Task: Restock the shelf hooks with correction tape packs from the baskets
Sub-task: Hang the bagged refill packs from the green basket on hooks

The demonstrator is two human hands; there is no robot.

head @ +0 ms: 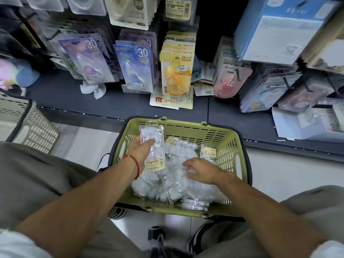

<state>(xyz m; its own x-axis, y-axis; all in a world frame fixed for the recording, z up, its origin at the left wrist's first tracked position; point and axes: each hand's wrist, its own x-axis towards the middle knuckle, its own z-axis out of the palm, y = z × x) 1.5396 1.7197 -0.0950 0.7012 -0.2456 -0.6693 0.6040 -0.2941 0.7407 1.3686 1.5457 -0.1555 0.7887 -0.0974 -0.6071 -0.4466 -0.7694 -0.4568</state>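
Observation:
A green basket (229, 144) stands on the floor in front of me, full of clear packs of white correction tape (176, 183). My left hand (141, 148), with a red cord on the wrist, holds one long clear pack (154, 146) upright over the basket's left side. My right hand (202, 169) reaches into the pile with fingers spread and curved over the packs; whether it grips one is unclear. Another labelled pack (208, 152) stands against the basket's right wall. Carded tape packs hang on shelf hooks above: purple (87, 58), blue (135, 66), yellow (176, 71), pink (230, 81).
A beige basket (28, 123) sits at the left by the dark base shelf (115, 103). Loose packs (167, 102) and a crumpled white cloth (93, 89) lie on that shelf. Boxes (279, 30) crowd the right. My knees flank the green basket.

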